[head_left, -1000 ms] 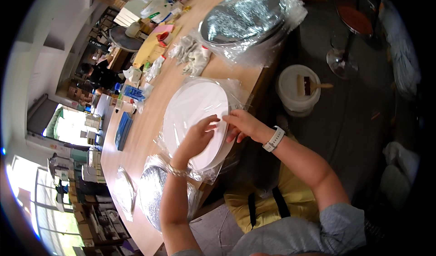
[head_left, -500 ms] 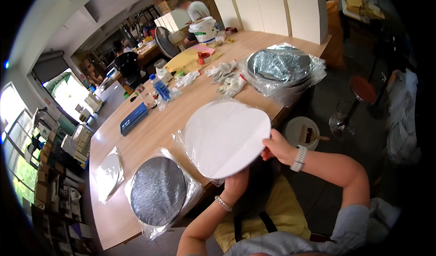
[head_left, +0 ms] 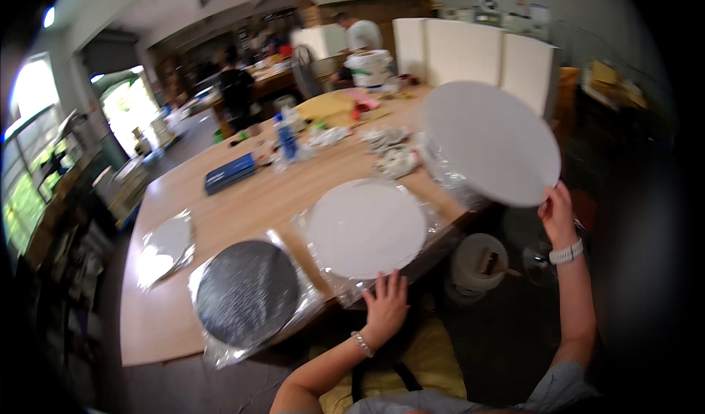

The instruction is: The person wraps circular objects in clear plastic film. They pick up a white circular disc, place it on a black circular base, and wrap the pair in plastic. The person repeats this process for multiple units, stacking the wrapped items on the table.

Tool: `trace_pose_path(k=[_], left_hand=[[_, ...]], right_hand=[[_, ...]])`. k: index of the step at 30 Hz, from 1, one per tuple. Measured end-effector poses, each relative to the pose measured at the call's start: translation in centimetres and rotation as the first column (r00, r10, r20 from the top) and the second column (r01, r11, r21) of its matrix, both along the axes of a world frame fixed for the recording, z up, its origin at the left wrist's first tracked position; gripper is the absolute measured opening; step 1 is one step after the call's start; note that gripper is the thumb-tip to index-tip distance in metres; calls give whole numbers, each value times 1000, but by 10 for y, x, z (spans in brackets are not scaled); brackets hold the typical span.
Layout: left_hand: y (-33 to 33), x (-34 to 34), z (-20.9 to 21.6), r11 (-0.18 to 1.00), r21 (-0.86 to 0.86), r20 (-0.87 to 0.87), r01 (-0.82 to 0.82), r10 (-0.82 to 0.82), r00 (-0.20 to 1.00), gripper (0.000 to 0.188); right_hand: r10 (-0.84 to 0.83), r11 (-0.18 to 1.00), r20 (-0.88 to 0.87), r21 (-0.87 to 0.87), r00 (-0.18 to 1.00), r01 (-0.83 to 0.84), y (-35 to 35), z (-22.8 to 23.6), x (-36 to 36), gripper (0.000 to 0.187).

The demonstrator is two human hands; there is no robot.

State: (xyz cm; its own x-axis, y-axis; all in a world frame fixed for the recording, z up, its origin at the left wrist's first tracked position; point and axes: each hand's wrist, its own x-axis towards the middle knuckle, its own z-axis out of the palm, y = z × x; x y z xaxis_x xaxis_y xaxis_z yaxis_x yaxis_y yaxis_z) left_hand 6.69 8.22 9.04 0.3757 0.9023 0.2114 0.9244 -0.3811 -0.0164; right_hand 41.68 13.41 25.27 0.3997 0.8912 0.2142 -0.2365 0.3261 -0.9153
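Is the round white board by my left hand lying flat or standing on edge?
Flat: the white board shows its face upward on the table, left hand at its near edge.

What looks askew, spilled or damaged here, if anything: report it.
No spill or damage stands out, though the view is blurred. The brush lies on the white bucket, handle jutting past its rim, so it looks casually left there. The raised pale disc is tilted, but the right hand holds it.
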Motion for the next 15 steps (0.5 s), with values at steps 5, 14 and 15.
trace_pose_path(k=[5, 14, 15], left_hand=[[-50, -34, 10, 945, 31, 293, 324, -319, 901, 49], [-85, -245, 31, 864, -23, 259, -502, 490, 832, 22], [-80, -248, 28, 868, -117, 265, -483, 496, 827, 20]], right_hand=[[-141, 990, -96, -10, 985, 141, 142, -116, 65, 17], [-264, 951, 41, -157, 964, 268, 121, -131, 32, 35], [-364, 921, 107, -104, 925, 375, 111, -131, 30, 37]])
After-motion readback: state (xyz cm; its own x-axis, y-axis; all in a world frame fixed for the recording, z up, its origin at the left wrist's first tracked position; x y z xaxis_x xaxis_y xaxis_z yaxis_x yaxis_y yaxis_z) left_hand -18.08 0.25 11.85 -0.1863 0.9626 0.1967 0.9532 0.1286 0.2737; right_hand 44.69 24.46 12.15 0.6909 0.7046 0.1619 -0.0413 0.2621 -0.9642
